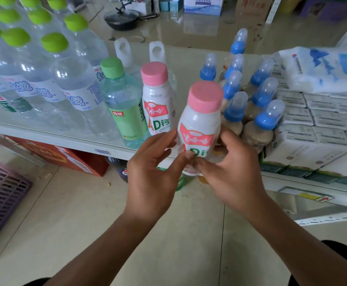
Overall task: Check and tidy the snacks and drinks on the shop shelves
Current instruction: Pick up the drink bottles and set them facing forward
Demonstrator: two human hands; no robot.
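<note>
Pink-capped milk bottle (199,124), between the hands, gripped by left hand (154,174), right hand (232,172)

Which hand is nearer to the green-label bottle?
Left. The left hand is below and right of the green-label bottle; the right hand is farther right, past the held bottle.

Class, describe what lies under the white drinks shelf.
A red carton and a dark bottle sit under the shelf; the left hand covers what stands beside them.
</note>
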